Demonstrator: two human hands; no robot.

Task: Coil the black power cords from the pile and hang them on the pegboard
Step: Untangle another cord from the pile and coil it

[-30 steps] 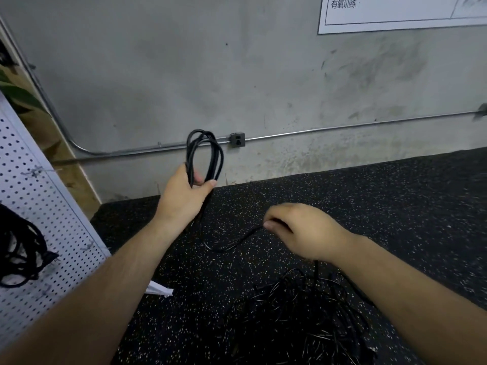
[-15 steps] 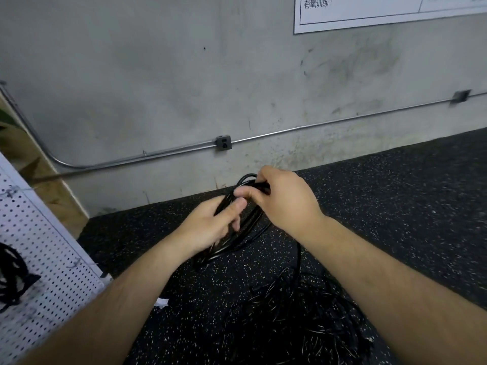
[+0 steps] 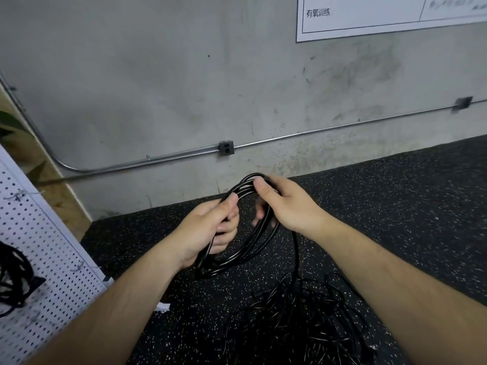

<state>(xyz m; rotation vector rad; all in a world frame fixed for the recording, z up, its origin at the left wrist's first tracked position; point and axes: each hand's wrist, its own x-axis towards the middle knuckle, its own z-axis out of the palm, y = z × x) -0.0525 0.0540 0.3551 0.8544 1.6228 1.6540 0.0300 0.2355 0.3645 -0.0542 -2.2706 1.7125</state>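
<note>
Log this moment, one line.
phase: coiling; left hand: grips coil; right hand: pinches coil top; tail: into pile; pegboard: hung bundle

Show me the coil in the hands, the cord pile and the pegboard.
coil (image 3: 246,252), head view, lower strands of the loop.
cord pile (image 3: 303,325), head view, middle of the tangle.
pegboard (image 3: 52,272), head view, bare perforated panel.

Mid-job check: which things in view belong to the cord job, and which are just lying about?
Job:
- coil, gripped by left hand and right hand
- cord pile
- pegboard
- hung cord

Lying about:
- wall outlet
- conduit
- wall chart
- white scrap on the floor
</note>
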